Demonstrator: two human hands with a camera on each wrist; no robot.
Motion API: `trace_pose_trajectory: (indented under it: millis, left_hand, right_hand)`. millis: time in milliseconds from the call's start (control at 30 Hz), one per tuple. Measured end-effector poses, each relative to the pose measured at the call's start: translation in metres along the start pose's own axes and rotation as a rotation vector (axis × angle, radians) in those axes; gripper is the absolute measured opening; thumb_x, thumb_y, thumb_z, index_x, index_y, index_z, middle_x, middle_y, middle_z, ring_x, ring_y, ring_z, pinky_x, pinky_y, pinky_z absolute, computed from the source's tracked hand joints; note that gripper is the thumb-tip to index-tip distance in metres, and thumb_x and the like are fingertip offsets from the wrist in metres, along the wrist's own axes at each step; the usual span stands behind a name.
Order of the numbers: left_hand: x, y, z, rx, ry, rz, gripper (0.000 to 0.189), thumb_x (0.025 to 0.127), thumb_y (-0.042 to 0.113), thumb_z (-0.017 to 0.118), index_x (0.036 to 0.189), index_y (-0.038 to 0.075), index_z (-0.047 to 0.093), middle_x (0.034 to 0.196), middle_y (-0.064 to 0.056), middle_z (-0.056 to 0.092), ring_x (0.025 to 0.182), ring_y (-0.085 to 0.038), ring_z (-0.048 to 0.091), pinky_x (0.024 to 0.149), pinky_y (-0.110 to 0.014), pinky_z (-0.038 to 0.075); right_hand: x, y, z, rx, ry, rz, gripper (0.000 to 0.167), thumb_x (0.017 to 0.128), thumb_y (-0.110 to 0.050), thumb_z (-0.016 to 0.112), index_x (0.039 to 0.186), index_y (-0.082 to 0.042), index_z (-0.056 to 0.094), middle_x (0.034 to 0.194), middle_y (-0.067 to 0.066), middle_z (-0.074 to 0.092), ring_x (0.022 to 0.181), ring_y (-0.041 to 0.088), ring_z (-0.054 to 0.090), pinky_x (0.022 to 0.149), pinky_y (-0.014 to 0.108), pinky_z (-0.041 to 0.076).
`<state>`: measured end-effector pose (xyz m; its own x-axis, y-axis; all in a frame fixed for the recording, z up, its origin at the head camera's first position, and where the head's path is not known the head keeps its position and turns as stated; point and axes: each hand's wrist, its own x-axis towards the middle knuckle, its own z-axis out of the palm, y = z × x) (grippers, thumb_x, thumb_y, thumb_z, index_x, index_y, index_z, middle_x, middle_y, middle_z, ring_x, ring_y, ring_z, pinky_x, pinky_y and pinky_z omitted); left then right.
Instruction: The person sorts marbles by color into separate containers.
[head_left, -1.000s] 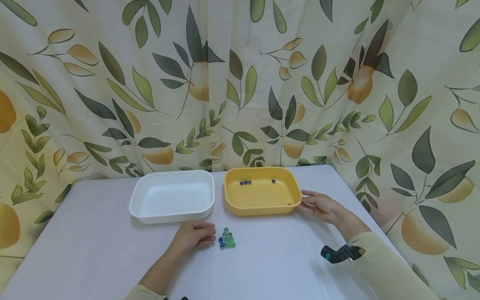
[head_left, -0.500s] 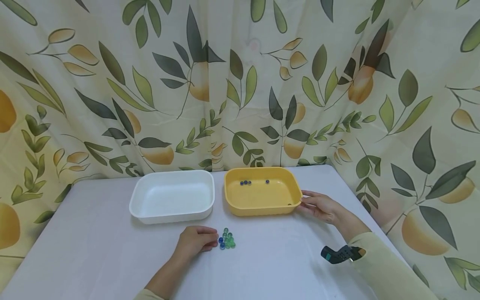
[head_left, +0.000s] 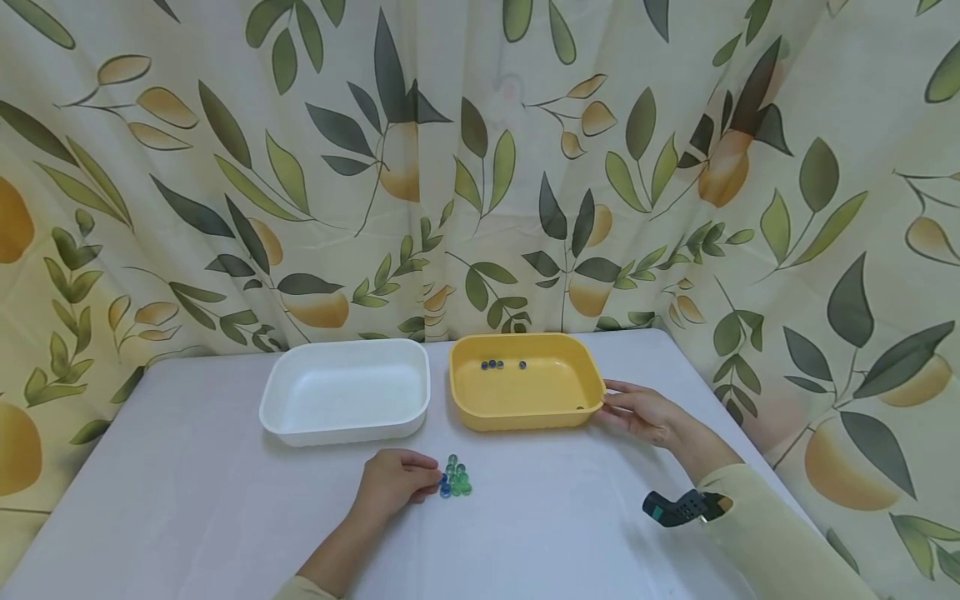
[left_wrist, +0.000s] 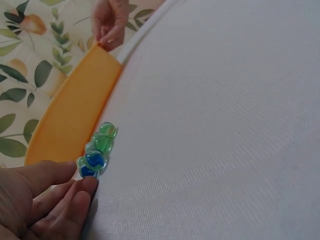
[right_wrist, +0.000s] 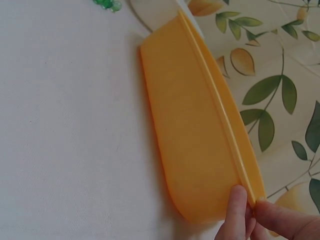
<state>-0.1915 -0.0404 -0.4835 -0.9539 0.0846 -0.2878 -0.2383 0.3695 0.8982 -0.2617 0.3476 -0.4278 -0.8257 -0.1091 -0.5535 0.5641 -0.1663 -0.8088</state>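
Green and blue glass marbles [head_left: 457, 478] lie in a small cluster on the white cloth. My left hand [head_left: 393, 483] is at the cluster's left side, its thumb and finger tips closing on a blue marble [left_wrist: 87, 171]; another blue marble [left_wrist: 95, 160] sits right beside it. Behind the cluster stands a yellow tray [head_left: 525, 422] with several dark marbles inside, three of them in a row [head_left: 492, 365] and one single marble [head_left: 522, 365] to their right. My right hand [head_left: 637, 412] grips the tray's right end, with thumb and fingers on its rim [right_wrist: 235, 125].
A white tray [head_left: 341, 437] stands left of the yellow one, near the back of the cloth-covered table [head_left: 540, 533]. Behind both hangs a leaf-and-fruit patterned curtain [head_left: 480, 250]. A black device [head_left: 678, 508] is strapped at the right wrist.
My left hand has moved slightly right, its fingertips coming to the blue marble. Inside the yellow tray, the single marble has rolled left toward the row. My right hand stays put.
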Motion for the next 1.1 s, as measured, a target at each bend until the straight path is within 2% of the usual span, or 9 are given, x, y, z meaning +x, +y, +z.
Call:
trace_pose_trajectory:
  millis: [167, 333, 533, 1100]
  left_hand:
    - [0.0019, 0.0007, 0.0033, 0.077, 0.022, 0.042, 0.016, 0.080, 0.013, 0.079, 0.093, 0.004, 0.075, 0.074, -0.002, 0.072, 0.063, -0.011, 0.067, 0.059, -0.026, 0.058]
    - [0.0032, 0.0032, 0.0064, 0.164, 0.056, 0.083, 0.014, 0.076, 0.015, 0.082, 0.085, 0.007, 0.075, 0.070, 0.001, 0.070, 0.061, -0.010, 0.064, 0.058, -0.025, 0.056]
    - [0.0042, 0.0056, 0.0082, 0.241, 0.098, 0.077, 0.013, 0.073, 0.017, 0.085, 0.080, 0.012, 0.075, 0.068, 0.003, 0.069, 0.064, -0.010, 0.062, 0.059, -0.024, 0.053]
    - [0.0032, 0.0041, 0.0069, 0.193, 0.100, 0.042, 0.014, 0.073, 0.016, 0.085, 0.082, 0.011, 0.075, 0.070, 0.002, 0.070, 0.066, -0.011, 0.063, 0.061, -0.026, 0.054]
  right_hand:
    - [0.0001, 0.0004, -0.0002, -0.002, 0.005, -0.001, 0.072, 0.100, -0.002, 0.053, 0.158, -0.007, 0.011, 0.151, 0.021, 0.032, 0.098, 0.017, 0.068, 0.098, 0.030, 0.052]
    - [0.0004, 0.0011, -0.0001, -0.001, 0.011, 0.004, 0.072, 0.100, -0.002, 0.053, 0.158, -0.008, 0.010, 0.159, 0.022, 0.020, 0.097, 0.016, 0.068, 0.098, 0.029, 0.052]
    - [-0.0001, -0.0011, 0.0019, -0.009, 0.027, 0.016, 0.072, 0.101, -0.004, 0.053, 0.158, -0.010, 0.010, 0.161, 0.020, 0.017, 0.101, 0.017, 0.067, 0.099, 0.028, 0.051]
    - [0.0002, 0.0000, 0.0023, -0.008, 0.026, 0.011, 0.072, 0.101, -0.004, 0.052, 0.158, -0.010, 0.010, 0.161, 0.020, 0.017, 0.104, 0.018, 0.066, 0.098, 0.027, 0.052]
